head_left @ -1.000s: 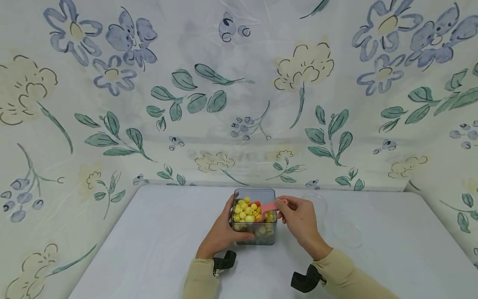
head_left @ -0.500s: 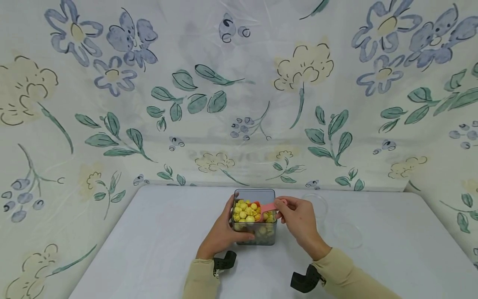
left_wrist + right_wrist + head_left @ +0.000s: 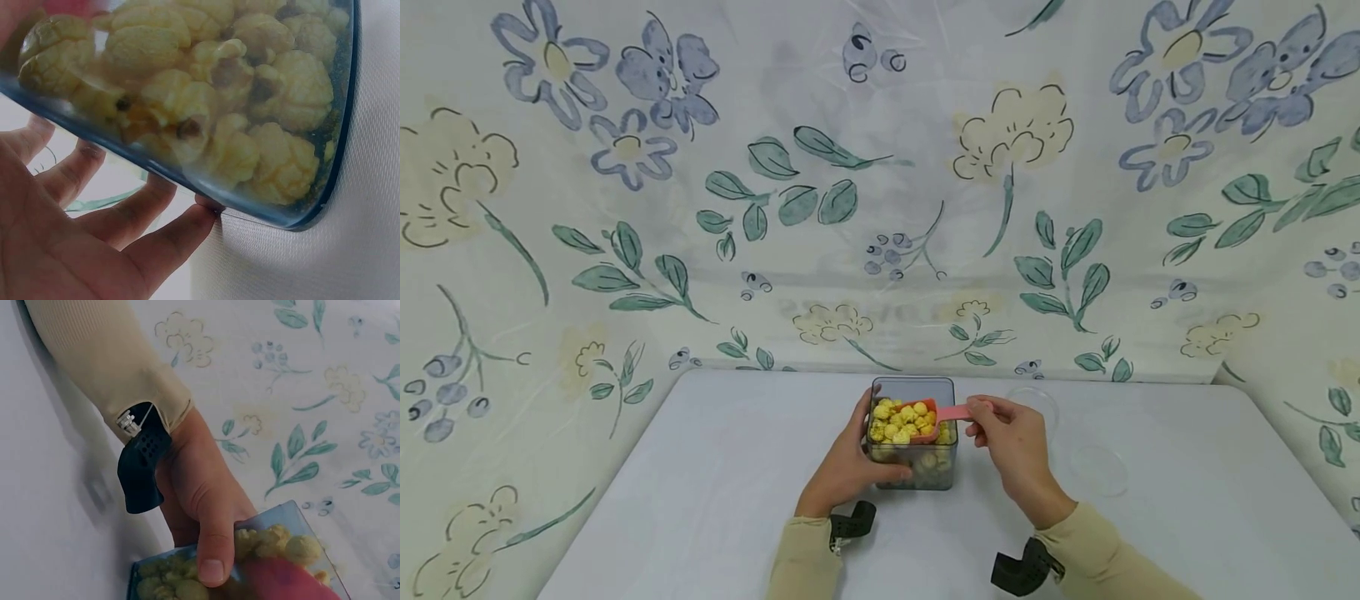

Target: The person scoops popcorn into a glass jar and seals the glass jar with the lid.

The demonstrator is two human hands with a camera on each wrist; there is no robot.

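A clear grey-blue box (image 3: 934, 473) of yellow popcorn (image 3: 882, 431) stands tilted on the table in the head view. My left hand (image 3: 846, 467) grips it, with the thumb across the front and the fingers round the far left side. In the left wrist view those fingers (image 3: 134, 215) press on the box's edge. My right hand (image 3: 1017, 442) pinches the handle of a pink scoop (image 3: 953, 412) between thumb and fingers. The scoop's bowl, heaped with popcorn, is at the top of the box. In the right wrist view the scoop (image 3: 284, 580) is blurred, and the right hand is out of sight.
A clear round-edged thing (image 3: 1101, 469) lies on the white table (image 3: 715, 483) right of the box, its kind hard to tell. Another faint clear edge shows behind my right hand. A flower-printed cloth (image 3: 925, 333) hangs along the table's back edge.
The scoop has risen and levelled in the box, and its bowl now shows heaped with popcorn. My right hand has shifted slightly to the right. The left hand has kept its grip.
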